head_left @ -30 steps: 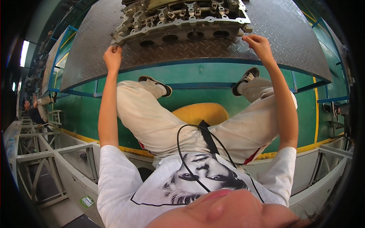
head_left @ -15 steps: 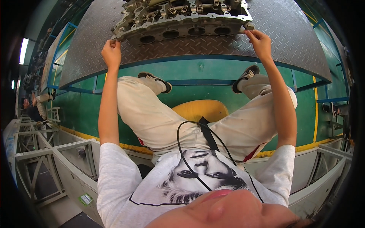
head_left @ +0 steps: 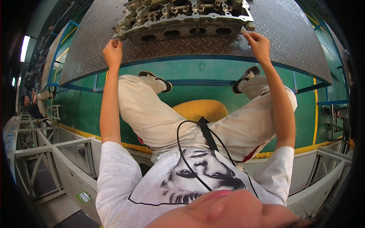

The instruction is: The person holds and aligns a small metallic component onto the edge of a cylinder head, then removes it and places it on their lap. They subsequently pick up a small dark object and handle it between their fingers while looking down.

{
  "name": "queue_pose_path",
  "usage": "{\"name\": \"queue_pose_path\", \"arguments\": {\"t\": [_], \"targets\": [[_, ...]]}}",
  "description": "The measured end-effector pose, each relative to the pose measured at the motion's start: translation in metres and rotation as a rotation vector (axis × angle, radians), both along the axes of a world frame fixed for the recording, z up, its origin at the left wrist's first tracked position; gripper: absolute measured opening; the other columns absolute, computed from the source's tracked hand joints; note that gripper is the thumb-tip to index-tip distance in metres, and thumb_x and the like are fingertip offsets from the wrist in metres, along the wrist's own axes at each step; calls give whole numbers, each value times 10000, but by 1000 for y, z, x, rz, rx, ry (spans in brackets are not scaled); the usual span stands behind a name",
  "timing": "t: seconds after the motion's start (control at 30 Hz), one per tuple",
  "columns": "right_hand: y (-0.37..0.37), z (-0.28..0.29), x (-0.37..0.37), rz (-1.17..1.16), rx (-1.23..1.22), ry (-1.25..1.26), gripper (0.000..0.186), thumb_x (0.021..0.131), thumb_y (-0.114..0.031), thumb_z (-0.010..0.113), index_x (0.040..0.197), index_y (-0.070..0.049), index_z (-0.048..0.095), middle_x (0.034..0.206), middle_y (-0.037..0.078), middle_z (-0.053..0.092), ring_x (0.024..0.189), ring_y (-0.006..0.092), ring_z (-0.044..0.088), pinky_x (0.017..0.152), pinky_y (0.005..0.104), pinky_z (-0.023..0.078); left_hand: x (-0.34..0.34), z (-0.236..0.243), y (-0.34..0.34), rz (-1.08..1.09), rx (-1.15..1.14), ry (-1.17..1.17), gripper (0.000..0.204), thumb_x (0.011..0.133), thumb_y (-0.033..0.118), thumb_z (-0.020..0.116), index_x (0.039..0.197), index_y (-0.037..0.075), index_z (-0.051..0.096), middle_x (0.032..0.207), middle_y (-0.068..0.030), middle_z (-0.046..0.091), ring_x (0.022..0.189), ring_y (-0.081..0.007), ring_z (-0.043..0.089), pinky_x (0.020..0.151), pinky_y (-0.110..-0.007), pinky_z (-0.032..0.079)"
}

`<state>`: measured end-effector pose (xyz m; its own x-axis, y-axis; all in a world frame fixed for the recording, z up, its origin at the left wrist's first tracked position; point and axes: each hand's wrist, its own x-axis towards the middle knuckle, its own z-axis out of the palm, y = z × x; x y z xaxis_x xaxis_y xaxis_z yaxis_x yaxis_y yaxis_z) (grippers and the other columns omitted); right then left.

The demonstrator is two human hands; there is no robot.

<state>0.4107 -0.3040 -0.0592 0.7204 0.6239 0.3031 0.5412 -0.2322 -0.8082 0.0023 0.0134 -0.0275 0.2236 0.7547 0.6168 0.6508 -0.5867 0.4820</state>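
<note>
An engine cylinder head (head_left: 197, 22) of dull grey metal lies on the patterned steel tabletop (head_left: 167, 51), its upper part cut off by the picture's edge. Round ports line its near side, and rocker parts show on top. My left hand (head_left: 113, 52) is closed at the near left corner, fingertips against the metal. At the near right corner, my right hand (head_left: 259, 46) pinches the lower edge with thumb and fingers. Exactly how far the fingers reach under the casting is hidden.
The table's blue frame edge (head_left: 190, 58) runs before my knees. I sit on a yellow seat (head_left: 199, 109) above a green floor (head_left: 197, 70). Grey metal frames (head_left: 72, 167) stand behind me at left. A person (head_left: 36, 106) is at far left. A black cord hangs over my lap.
My right hand has shifted slightly left and nearer at the corner. My left hand has moved a little right. The cylinder head stays almost in place.
</note>
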Motion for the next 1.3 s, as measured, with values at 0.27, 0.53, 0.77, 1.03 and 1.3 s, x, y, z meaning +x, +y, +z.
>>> {"name": "queue_pose_path", "arguments": {"t": [0.27,0.53,0.77,1.03,1.3], "targets": [[0,-10,-10,30,-108,47,276,792,-288,679,773,-13,679,559,37,582,520,79,508,517,258,398,-14,-10,4,-32,-276,150,233,766,242,655,797,11,651,687,-126,650,648,-249,638,628,-335,477],[-14,-1,-34,80,-69,53,203,712,-176,639,667,18,604,531,28,531,502,63,451,483,253,373,-24,-5,-14,-144,-473,305,203,720,184,647,745,-17,632,609,-120,608,570,-203,597,590,-318,469],[-25,-13,-73,188,-106,147,194,693,-112,644,610,23,530,506,16,487,488,62,419,462,245,349,-33,-2,-41,-144,-363,269,178,693,150,652,717,-22,616,600,-122,586,559,-197,569,571,-313,452],[-32,-14,-115,299,-119,293,182,722,-33,604,594,-7,478,546,-48,427,523,22,363,461,210,285,-30,-2,-65,-191,-462,398,158,683,118,654,695,-29,598,589,-122,570,547,-196,551,567,-308,440],[-35,-10,-130,407,-116,309,182,710,-52,619,593,11,494,515,1,452,505,50,392,449,238,323,-30,4,-74,-207,-565,400,131,681,90,656,698,-26,596,584,-111,560,535,-163,524,549,-299,425]]}}
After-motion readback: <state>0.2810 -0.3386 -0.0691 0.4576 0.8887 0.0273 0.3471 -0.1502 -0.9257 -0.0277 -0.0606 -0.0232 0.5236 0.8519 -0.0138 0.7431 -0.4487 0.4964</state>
